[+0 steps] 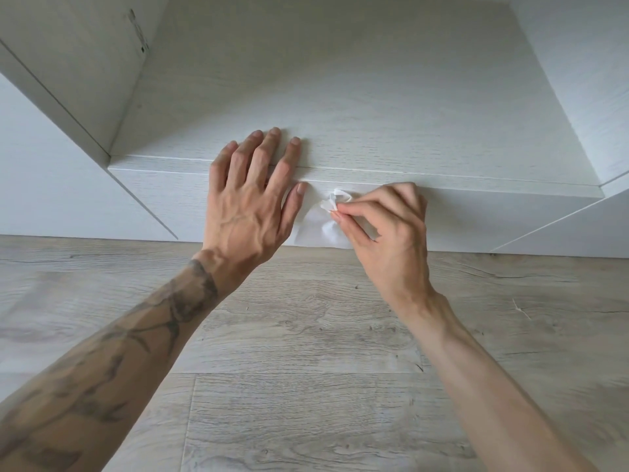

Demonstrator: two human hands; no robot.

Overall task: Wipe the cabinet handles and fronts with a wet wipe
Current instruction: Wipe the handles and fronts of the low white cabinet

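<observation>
Low white cabinet (374, 107): left hand (252, 199) lies flat over its top edge, fingers straight and spread, grasping nothing. Right hand (388, 229) pinches a bunched wet wipe (323, 229) at the fingertips, with the wipe against the front panel (476, 216) just beside the left thumb. Judgement: wiping under way on this patch only; no handle visible, and the fronts either side of the fingers are probably not yet done.

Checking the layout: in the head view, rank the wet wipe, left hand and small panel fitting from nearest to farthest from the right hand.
1. wet wipe, pinched by the right hand itself.
2. left hand, just left, flat on the cabinet top.
3. small panel fitting, far upper left.
</observation>
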